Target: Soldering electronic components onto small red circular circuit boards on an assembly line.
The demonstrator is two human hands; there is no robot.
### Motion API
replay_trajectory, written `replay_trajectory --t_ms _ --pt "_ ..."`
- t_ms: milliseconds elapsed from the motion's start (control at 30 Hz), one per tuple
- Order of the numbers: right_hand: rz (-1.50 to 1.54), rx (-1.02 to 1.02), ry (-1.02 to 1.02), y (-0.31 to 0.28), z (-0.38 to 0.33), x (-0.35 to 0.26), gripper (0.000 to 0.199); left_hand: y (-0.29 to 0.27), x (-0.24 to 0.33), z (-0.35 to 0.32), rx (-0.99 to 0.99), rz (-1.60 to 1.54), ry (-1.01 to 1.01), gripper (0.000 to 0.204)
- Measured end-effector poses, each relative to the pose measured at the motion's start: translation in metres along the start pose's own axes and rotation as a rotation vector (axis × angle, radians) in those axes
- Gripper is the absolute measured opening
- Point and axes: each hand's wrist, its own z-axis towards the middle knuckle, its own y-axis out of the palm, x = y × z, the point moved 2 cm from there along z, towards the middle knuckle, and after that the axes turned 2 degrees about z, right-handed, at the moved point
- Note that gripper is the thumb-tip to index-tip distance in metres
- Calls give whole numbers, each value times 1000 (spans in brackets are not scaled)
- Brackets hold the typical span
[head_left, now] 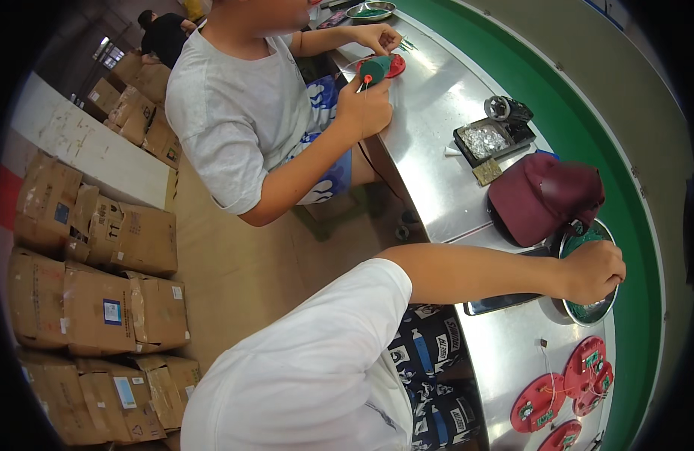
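Note:
My left hand (592, 272) reaches over a round metal bowl (585, 323) at the right side of the metal table. Its fingers are curled together near the bowl's far rim; anything they pinch is hidden. Green pieces (581, 239) show in the bowl behind the hand. Under my forearm lies a dark, flat, phone-like device (505, 303). Nearer me are several red round plastic parts (539, 404) with small green circuit boards and thin wires. My right hand is out of view.
A maroon cap (539, 197) lies beyond my forearm, beside a black tray (482, 141) of shiny silvery material. A co-worker's hand (364, 107) holds a green tool (375, 69) over a red part. Cardboard boxes (99, 308) are stacked at left. A green strip (639, 331) borders the table.

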Motion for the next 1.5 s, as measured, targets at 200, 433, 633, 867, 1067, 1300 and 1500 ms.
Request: replay_trajectory --t_ms 200,433,633,867,1067,1300,1500 --pt "72 -234 132 -80 1 -8 58 -12 -7 12 -69 95 222 26" --pt "-359 -138 -261 38 -19 7 50 -26 67 5 -403 19 302 12" --pt "-623 -203 -178 11 -59 -13 62 5 108 -33 -542 50 466 15" --pt "-636 -355 -136 -9 -76 -22 65 25 132 -92 -607 -20 274 14" --pt "-662 -253 -79 -13 -74 -22 65 56 118 -123 -527 37 321 11" --pt "-670 -297 -38 -16 -80 -18 56 58 120 -126 -504 81 279 11" --pt "-675 -301 -22 -14 -78 -16 54 60 118 -132 -496 81 296 12"
